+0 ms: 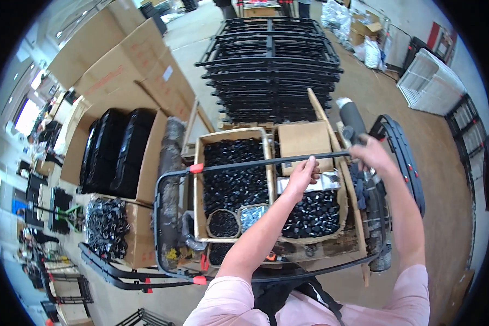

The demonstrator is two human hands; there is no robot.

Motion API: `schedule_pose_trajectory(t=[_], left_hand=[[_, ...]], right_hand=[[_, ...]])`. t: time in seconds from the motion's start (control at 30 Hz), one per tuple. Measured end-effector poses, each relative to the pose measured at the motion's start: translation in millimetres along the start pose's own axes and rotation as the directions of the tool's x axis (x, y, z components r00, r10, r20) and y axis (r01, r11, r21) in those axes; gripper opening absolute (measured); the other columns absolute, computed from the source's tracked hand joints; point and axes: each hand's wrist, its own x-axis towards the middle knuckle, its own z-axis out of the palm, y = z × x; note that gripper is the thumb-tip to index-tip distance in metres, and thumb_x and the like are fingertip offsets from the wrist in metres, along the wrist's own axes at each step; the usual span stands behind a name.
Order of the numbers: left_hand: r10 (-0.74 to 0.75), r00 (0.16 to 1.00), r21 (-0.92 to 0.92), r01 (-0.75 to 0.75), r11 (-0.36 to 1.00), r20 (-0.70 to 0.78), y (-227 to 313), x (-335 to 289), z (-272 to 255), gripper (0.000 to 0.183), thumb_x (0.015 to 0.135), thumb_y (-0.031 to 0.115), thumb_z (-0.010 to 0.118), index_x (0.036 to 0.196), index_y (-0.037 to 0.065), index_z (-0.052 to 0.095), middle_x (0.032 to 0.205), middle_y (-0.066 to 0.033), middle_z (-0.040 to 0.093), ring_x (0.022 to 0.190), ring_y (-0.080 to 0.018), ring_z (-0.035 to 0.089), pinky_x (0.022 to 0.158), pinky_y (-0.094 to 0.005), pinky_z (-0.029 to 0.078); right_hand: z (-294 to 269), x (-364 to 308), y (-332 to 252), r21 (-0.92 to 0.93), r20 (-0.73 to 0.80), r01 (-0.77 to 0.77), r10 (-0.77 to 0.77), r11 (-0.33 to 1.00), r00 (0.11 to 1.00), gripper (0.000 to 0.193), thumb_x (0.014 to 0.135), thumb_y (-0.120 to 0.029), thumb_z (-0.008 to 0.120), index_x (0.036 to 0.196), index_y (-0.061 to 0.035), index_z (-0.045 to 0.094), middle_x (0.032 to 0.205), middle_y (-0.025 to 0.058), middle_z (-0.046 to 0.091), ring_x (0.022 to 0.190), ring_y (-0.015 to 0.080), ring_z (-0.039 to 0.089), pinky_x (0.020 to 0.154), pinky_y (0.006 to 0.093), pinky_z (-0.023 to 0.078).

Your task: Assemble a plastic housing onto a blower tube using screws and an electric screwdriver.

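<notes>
stack of black metal racks [271, 65] at the far side, on the floor | large closed cardboard cartons [130, 65] at left | open carton of black moulded parts [117, 152] beside them | white wire panel [429, 84] leaning at far right | bagged goods [370, 51] near the back wall

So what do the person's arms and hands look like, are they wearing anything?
Both arms wear short, pale pink sleeves that end above the elbow, so the forearms are bare. The left hand and the right hand have no gloves, and no watch, ring or bracelet shows. A dark strap hangs between the pink shoulders at the chest.
</notes>
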Motion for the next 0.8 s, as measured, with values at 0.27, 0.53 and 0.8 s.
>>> schedule_pose_trajectory(t=[0.27,0.53,0.8], left_hand=[[-0.143,0.939,0.003,0.152,0.988,-0.312,25,-155,-186,0.072,0.101,0.069,0.056,0.118,0.001,0.07,0.102,-0.0079,0.072,0.089,-0.0164,0.066,0.08,-0.0355,0.054],[0.404,0.602,0.665,0.302,0.683,-0.689,9,-222,-337,0.059,0.095,0.057,0.069,0.095,-0.001,0.072,0.104,-0.027,0.073,0.101,-0.0444,0.07,0.089,-0.0518,0.053],[0.359,0.677,0.708,0.344,0.617,-0.642,9,-207,-384,0.065,0.094,0.06,0.068,0.11,-0.003,0.072,0.113,-0.0261,0.07,0.112,-0.0449,0.067,0.096,-0.0537,0.052]], right_hand=[[306,-92,-19,-0.547,0.5,0.643,-0.407,0.536,0.764,0.066,0.079,-0.03,0.081,0.13,0.002,0.054,0.101,0.0267,0.073,0.091,0.0442,0.074,0.08,0.0519,0.061],[497,-80,-27,-0.446,0.557,0.772,-0.535,0.453,0.635,0.08,0.078,-0.026,0.084,0.141,0.004,0.045,0.106,0.0259,0.07,0.09,0.045,0.073,0.079,0.0511,0.062],[544,-64,-30,-0.487,0.498,0.711,-0.507,0.508,0.703,0.067,0.078,-0.022,0.081,0.131,0.004,0.05,0.103,0.0268,0.072,0.091,0.0451,0.074,0.08,0.0515,0.062]])
